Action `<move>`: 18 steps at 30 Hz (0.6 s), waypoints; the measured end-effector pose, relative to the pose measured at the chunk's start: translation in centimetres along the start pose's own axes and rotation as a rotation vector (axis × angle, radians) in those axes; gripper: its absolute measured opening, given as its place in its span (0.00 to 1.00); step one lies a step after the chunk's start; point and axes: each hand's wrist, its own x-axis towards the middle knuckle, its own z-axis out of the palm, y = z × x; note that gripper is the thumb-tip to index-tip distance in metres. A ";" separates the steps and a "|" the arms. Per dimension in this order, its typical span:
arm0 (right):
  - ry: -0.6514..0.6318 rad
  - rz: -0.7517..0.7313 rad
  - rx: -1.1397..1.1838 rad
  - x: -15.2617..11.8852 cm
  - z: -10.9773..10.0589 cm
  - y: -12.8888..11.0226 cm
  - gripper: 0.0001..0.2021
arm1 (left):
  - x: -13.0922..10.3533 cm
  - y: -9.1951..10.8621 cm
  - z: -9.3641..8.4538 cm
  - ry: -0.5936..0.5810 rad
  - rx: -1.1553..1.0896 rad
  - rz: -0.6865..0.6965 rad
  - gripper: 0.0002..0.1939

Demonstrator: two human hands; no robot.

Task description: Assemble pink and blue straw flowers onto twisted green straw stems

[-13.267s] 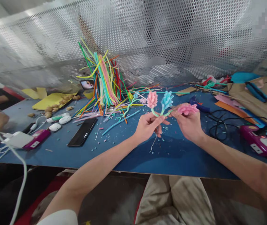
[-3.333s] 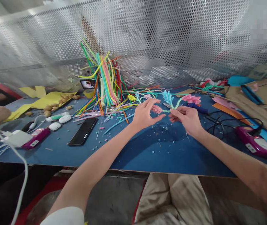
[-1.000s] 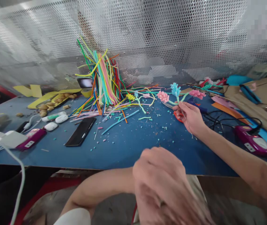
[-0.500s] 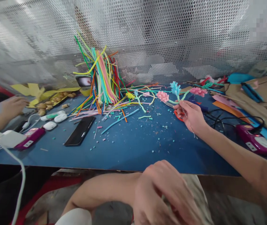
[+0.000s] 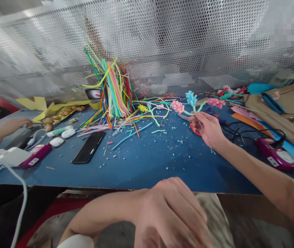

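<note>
Right of centre, our right hand pinches the light, bendy pipe-cleaner flowers by their stems; our left hand curls empty, low.

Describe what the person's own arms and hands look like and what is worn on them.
Both hands are bare: no gloves, rings or watch show on the left hand or the right hand. Both forearms are uncovered too. Only a short white sleeve edge shows at the left upper arm, near the bottom of the picture. The right arm leaves the picture before any sleeve appears.
</note>
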 end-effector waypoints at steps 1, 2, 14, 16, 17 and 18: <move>0.001 0.003 0.003 0.0 0.0 0.0 0.09 | 0.2 -0.6 -0.5 -0.031 0.016 0.014 0.35; 0.003 0.005 0.006 0.0 0.0 0.0 0.09 | 0.4 -1.1 -0.8 -0.054 0.033 0.021 0.36; -0.027 -0.039 0.035 -0.1 0.1 -0.2 0.10 | -2.1 -0.9 -0.8 0.129 0.222 0.169 0.25; -0.021 -0.069 0.019 -0.1 0.2 -0.3 0.10 | -1.7 -0.6 -0.7 0.145 0.296 0.182 0.20; -0.023 -0.082 0.015 -0.1 0.2 -0.3 0.10 | -1.3 -0.5 -0.7 0.173 0.333 0.197 0.18; -0.029 -0.093 0.013 -0.1 0.2 -0.2 0.10 | -0.7 -0.3 -0.8 0.221 0.366 0.217 0.15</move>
